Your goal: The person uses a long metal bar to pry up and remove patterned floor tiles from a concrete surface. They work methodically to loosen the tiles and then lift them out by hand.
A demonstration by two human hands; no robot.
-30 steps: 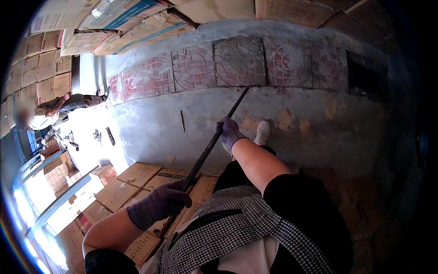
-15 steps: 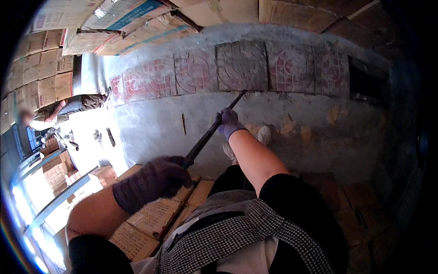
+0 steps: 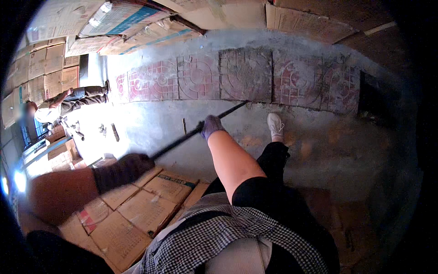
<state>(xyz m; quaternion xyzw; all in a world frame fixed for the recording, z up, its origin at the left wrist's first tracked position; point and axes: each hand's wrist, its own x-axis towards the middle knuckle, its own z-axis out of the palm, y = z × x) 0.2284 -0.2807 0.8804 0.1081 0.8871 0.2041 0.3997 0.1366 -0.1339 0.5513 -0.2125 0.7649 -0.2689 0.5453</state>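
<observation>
A long dark pry bar (image 3: pixel 175 142) slants from the lower left up to the right, held in both hands. My right hand (image 3: pixel 212 126), in a purple glove, is closed round its middle. Farther back, my left hand (image 3: pixel 130 171) in a dark knitted glove is closed round the rear end; motion blurs it a little. The bar's far tip meets the near edge of a dirt-covered square floor tile (image 3: pixel 245 75). That tile lies in a row of patterned reddish tiles (image 3: pixel 198 78), dark gaps showing along its sides.
Stacked cardboard boxes (image 3: pixel 235 16) line the far side. More cartons (image 3: pixel 148 208) lie at lower left beside me. A dark recess (image 3: pixel 376 93) ends the tile row at right. Another person (image 3: pixel 68 102) stands at far left near tools. My white shoe (image 3: pixel 274 124) rests near the tiles.
Both hands have shifted left with the bar, which now lies at a flatter slant. Its tip remains by the tile's edge. One of my feet has stepped forward and right.
</observation>
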